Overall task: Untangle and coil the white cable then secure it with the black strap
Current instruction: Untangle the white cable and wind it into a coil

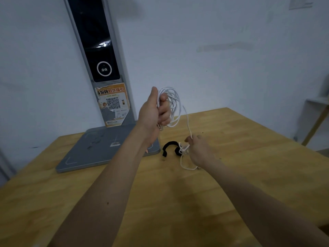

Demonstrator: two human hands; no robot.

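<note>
Head view only, single frame. Left hand is raised over the table, fingers curled round a bundle of loops of the white cable; one connector end pokes out below the fist. A single run of cable drops from the bundle to the right hand, which sits low, just above the wooden table, and pinches the cable between thumb and fingertips. Beside and under that hand there's a small knotted clump of cable plus a loose tail lying on the tabletop.

Progress, my read: coiling is well along, with several loops already gathered in the left hand. Not finished: the clump at the right hand looks tangled, and the tail hasn't been wound in. Left to do: clear that knot, feed the remaining length onto the coil, then strap it.

Black strap is lying on the table, curled in an arch, unused, just left of the right hand and touching or very near the cable clump; can't tell whether cable is snagged on it.

Containers: none in view; nothing is holding anything. Other gear: grey stand with a flat base on the table's far-left part and a tall upright panel carrying a QR sticker, against the white wall. A shelf edge shows at far right, contents not readable.
</note>
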